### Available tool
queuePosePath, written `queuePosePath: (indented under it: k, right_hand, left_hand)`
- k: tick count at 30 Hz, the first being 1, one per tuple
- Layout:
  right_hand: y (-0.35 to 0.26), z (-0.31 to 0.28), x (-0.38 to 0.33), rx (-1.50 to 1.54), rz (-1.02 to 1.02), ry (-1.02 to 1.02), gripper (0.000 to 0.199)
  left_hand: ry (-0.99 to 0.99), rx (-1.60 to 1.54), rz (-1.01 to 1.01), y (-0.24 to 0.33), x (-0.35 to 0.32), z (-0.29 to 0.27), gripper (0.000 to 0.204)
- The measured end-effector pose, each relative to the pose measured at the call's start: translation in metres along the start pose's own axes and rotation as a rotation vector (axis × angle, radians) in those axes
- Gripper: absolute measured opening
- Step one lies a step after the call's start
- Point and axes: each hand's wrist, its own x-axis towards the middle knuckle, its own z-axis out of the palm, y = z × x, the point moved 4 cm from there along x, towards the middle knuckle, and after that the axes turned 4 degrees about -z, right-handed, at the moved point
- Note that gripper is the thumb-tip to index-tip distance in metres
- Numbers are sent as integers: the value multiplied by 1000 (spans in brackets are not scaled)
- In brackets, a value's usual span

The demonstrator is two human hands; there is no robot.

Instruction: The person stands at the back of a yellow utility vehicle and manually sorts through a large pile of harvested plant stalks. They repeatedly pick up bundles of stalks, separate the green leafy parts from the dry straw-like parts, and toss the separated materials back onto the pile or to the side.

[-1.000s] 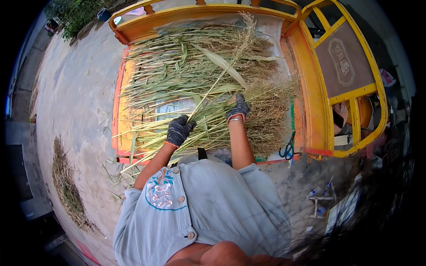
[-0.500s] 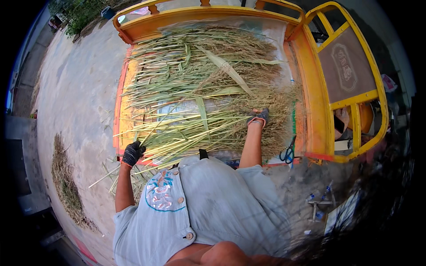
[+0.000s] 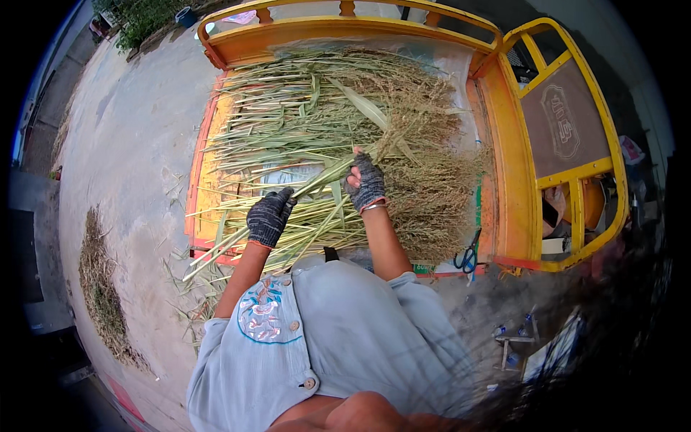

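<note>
Long cut stalks [image 3: 259, 122] with brown, feathery seed heads [image 3: 439, 194] lie across the cart bed, stems to the left and heads to the right. Above the near part of them, my left hand [image 3: 270, 216], in a dark knitted glove, is closed around the lower stems of a small bunch of stalks [image 3: 322, 180]. My right hand [image 3: 366, 181], in a matching glove with bare fingertips, closes around the same bunch higher up. The bunch slants up to the right, its seed heads [image 3: 394, 137] above the other stalks.
The orange cart bed [image 3: 206, 155] has a back rail [image 3: 345, 25] and a yellow framed panel [image 3: 568, 137] at right. Dark-handled scissors [image 3: 468, 255] lie near its front right corner. Dry plant scraps [image 3: 104, 288] lie on the concrete at left; a small stool [image 3: 515, 338] stands at lower right.
My left hand has moved right and up from the stem ends. My right hand has come left and up from the seed heads; a bunch of stalks is now raised between both hands.
</note>
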Motion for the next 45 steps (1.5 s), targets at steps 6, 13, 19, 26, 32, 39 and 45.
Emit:
queuePosePath:
  k: [6, 13, 19, 26, 32, 39, 45]
  right_hand:
    - [-31, -32, -8, -3, 22, 262, 12]
    - [-27, -23, -15, 412, -154, -62, 18]
    - [-20, -27, 1, 491, -127, -177, 16]
    - [-9, -53, 20, 434, -132, 100, 19]
    - [-51, -65, 15, 329, -260, 234, 22]
    - [-60, -89, 23, 300, -277, 253, 26]
    - [-49, -60, 21, 302, -227, 180, 25]
  left_hand:
    - [-20, 12, 123, 20, 5, 14, 26]
    - [-393, -756, -81, 11, 6, 35, 39]
    - [-610, -925, -371, 8, 4, 63, 25]
    - [-295, -569, -156, -6, -6, 90, 31]
    - [-120, -321, -139, -27, -12, 63, 34]
    - [-345, -562, -321, -94, -47, 53, 27]
    - [-678, -1049, -347, -26, -31, 35, 18]
